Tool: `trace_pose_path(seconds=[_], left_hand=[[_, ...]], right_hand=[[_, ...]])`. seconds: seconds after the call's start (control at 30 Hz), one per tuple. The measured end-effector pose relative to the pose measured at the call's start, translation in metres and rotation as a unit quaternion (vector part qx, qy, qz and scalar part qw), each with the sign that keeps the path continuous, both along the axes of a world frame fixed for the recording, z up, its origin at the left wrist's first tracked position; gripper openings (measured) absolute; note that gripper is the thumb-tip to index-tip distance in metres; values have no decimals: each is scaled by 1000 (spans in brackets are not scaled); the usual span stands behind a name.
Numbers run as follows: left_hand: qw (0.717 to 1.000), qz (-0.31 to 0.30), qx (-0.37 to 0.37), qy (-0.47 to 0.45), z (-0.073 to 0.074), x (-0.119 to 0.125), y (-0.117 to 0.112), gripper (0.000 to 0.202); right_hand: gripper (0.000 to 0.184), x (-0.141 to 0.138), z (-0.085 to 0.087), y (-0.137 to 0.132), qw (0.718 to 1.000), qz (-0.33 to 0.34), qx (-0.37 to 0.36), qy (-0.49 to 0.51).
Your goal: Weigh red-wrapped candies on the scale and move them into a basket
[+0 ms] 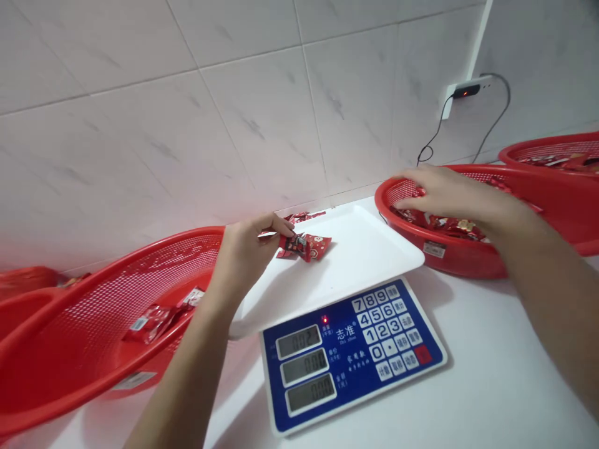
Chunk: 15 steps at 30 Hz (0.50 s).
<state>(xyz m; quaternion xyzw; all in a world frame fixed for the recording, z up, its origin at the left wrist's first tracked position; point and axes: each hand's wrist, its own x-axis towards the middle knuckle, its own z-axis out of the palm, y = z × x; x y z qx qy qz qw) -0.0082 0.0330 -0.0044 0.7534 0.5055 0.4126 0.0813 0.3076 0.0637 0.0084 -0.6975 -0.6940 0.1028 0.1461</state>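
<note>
My left hand [250, 249] pinches a small red-and-black wrapped packet [298, 246] over the white pan [369, 243] of a digital scale. Beneath and beside it lie a few more red packets [319, 246] on the pan. The blue scale panel [350, 355] faces me, its displays lit with digits. Over at the right, my right hand [430, 193] reaches into a red plastic basket [449, 255] of small red wrapped packets [456, 226]. Its thumb and fingers are spread, and the fingertips are partly hidden by the rim and blurred.
A large red basket [116, 274] with red packets [152, 321] stands left of the scale. Another red basket [547, 146] of packets is at the far right. Cables run from a wall socket [468, 91] behind. A tiled wall [262, 125] closes off the back.
</note>
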Motion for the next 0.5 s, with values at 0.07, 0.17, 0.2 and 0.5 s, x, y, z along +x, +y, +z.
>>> trace_pose_path(seconds=[0.07,0.17,0.2,0.5], left_hand=[[1000,5,-21,20,-2,0,4,26],[997,-14,-47,51,-1,-2,5,29],[996,-21,-49,66,0,-4,5,32],[1000,30,1,7,25,-6,-19,25]], right_hand=[[68,21,-7,10,996,-21,-71,-54],[86,33,-15,15,982,-47,-161,-87],[91,33,-16,14,976,-55,-188,-91],[71,38,-37,21,976,-7,-212,-52]])
